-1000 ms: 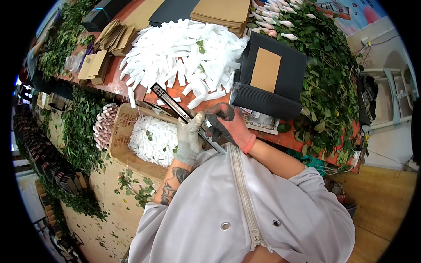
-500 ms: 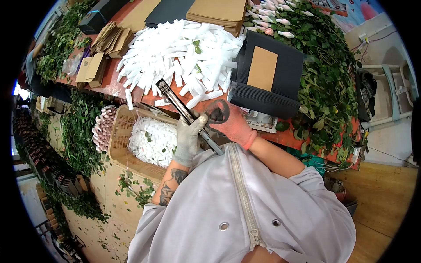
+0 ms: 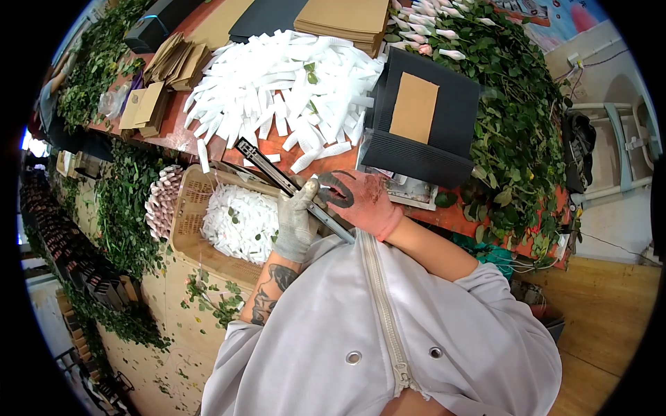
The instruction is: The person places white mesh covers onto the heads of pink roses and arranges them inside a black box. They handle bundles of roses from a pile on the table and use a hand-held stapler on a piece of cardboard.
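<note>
My left hand, in a pale glove, is wrapped round a long metal stapler-like tool. The tool slants from the table edge down to my jacket. My right hand, in a red and dark-grey glove, is beside the tool with thumb and forefinger bent together near my left thumb. A small white bit shows at those fingertips, too small to make out. White mesh sleeves lie heaped on the red table in front of the hands.
A basket of small white pieces stands below the table on the left. Black corrugated sheets with a brown card lie right of the heap. Leafy rose stems cover the right side. Brown cardboard is stacked behind. A person is at far left.
The tool's far end swung right, then back left. My right hand has moved slightly toward my left thumb, its fingertips now nearer the tool.
</note>
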The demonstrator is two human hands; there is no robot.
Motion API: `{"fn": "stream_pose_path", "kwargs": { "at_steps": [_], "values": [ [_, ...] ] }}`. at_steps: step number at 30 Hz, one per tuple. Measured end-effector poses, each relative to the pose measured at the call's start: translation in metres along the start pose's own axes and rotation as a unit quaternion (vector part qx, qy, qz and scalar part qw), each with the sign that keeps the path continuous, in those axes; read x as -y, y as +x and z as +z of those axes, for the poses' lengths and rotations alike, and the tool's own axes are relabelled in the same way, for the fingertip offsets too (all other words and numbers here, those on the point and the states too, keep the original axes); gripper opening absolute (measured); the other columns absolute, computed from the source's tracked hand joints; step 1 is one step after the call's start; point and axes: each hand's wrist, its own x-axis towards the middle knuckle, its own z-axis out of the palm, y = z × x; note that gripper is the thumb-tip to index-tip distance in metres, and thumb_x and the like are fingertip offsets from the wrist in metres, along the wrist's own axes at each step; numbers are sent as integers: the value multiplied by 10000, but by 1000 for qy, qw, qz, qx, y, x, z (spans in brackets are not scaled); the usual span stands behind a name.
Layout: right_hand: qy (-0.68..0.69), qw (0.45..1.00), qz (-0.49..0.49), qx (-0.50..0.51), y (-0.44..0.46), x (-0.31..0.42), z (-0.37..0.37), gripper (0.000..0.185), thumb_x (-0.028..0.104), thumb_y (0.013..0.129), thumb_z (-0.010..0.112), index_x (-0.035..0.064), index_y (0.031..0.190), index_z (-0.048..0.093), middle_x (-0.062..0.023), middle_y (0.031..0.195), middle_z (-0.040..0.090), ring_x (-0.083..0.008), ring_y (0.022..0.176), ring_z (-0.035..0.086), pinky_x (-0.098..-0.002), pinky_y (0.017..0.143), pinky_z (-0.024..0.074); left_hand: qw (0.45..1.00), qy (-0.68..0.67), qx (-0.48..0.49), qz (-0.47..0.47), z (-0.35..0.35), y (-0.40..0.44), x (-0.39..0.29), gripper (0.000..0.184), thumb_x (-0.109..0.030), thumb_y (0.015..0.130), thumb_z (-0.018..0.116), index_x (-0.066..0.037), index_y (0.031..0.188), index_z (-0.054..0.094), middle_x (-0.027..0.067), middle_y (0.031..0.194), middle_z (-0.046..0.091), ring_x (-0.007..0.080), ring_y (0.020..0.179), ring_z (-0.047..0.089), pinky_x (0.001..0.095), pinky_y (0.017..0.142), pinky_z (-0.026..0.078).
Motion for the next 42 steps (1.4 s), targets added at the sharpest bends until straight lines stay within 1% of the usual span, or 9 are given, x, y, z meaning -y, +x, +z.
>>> {"fn": "stream_pose_path", "kwargs": {
  "at_steps": [2,6,8,9,12,17,25,34,42],
  "values": [
    [18,997,21,66,5,-2,-4,441,236,667,734,97,1051,569,-75,1063,573,-264,903,551,-382,778,418,1000,-21,23,2,-3,0,2,120,-66,831,616,-71,804,499,33,715,545,117,599,501,256,543,450],
    [-22,992,-11,-124,-9,-20,-12,442,273,686,708,83,1055,556,-110,926,583,-267,805,589,-392,773,430,994,-52,-89,34,-31,21,-23,106,-142,864,599,-62,846,531,15,704,522,123,581,485,259,533,438],
    [-58,993,-40,-93,-21,-28,-26,427,247,668,724,80,1026,560,-105,940,576,-272,826,584,-383,753,447,954,-294,-57,28,-55,31,-40,101,-152,903,546,-72,842,530,-9,710,534,79,556,477,226,526,458],
    [2,998,6,-55,-33,-20,-34,397,228,642,749,89,983,600,-81,1078,562,-275,983,534,-377,820,422,953,-296,-59,31,-55,30,-39,101,-152,903,546,-72,842,530,-9,710,534,79,556,477,226,526,458],
    [33,990,-55,124,-31,-7,-47,411,229,650,743,89,1004,588,-88,1094,562,-269,1003,534,-382,827,422,954,-249,-159,45,-28,17,-42,116,-166,913,535,-62,864,545,-10,686,526,71,554,482,212,529,467],
    [-47,992,-105,58,-36,-5,-40,428,255,660,749,102,1023,581,-102,1118,558,-273,1015,531,-378,850,404,970,-210,-118,44,-15,9,-38,167,-207,910,553,-41,920,571,-21,666,514,73,558,491,215,541,462],
    [-42,974,-52,219,-26,2,-43,407,257,714,700,100,1063,561,-108,1141,526,-285,1041,500,-398,872,393,975,-190,-108,41,-15,8,-33,158,-201,913,549,-45,914,572,-27,660,484,68,568,466,216,542,435],
    [-22,989,-102,102,-28,6,-45,351,244,712,683,99,1012,572,-106,1049,559,-293,967,540,-384,842,433,977,-161,-131,50,-7,4,-36,164,-205,913,551,-43,906,578,-30,660,471,68,574,452,229,550,417],
    [-28,980,-109,165,-30,-7,-34,346,237,719,674,97,1016,566,-124,1050,550,-300,971,535,-388,841,434,979,-140,-134,56,-4,3,-35,146,-189,903,563,-45,901,583,-31,673,489,71,588,455,228,567,416]
  ]
}}
